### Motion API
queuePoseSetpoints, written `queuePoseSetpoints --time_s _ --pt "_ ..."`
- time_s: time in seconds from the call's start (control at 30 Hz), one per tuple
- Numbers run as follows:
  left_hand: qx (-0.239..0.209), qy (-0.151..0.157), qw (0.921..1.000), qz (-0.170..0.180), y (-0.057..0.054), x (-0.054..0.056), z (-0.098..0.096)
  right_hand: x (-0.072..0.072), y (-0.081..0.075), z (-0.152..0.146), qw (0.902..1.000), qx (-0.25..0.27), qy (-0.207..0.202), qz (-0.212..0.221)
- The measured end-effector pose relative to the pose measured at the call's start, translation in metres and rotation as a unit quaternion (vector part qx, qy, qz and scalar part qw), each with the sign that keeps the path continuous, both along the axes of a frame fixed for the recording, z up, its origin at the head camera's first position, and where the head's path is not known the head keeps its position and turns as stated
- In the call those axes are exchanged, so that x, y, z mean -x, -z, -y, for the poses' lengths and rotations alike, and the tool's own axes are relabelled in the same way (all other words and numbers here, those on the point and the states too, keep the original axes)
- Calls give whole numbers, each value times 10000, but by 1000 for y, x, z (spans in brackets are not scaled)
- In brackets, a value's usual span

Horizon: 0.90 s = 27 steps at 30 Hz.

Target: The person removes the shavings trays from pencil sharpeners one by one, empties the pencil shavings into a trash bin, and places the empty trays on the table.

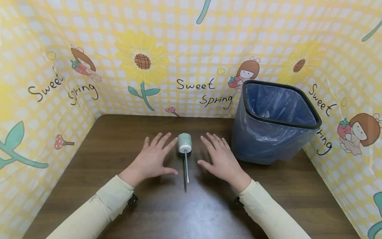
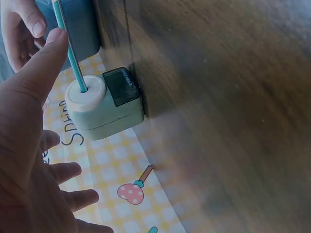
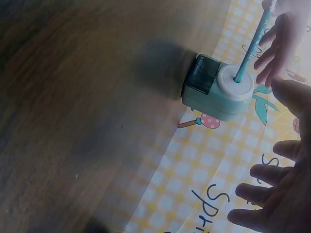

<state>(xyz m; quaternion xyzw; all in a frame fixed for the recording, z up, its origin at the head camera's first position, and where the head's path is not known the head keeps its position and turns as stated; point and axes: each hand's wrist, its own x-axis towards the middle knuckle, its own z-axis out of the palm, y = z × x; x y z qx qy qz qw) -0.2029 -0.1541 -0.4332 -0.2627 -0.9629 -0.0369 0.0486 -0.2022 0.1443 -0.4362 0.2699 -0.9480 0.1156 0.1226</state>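
A mint-green pencil sharpener (image 1: 184,138) with a white round top and a dark clear window (image 3: 202,75) is on the wooden table between my hands. A teal pencil (image 1: 186,167) has one end in the hole of the white top, and its other end points toward me. To the left of the sharpener, my left hand (image 1: 150,162) has its fingers spread and holds nothing. My right hand (image 1: 222,159) is on the other side, fingers also apart, with nothing in it. Both wrist views show a gap between the hands and the sharpener.
A bin (image 1: 253,142) with a black rim and a bluish plastic liner stands at the right of the table, just beyond my right hand. Yellow checked sheeting (image 1: 191,49) printed with flowers and lettering encloses the back and both sides of the table (image 1: 179,212).
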Motion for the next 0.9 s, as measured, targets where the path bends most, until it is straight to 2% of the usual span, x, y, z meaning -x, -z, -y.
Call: queuePoseSetpoints --time_s 0.63,0.9 --pt "-98 21 9999 140 -1 5 0 -1 1 2 9995 173 99 261" --pt "-84 103 9999 96 -3 8 0 -2 5 3 9991 274 144 301"
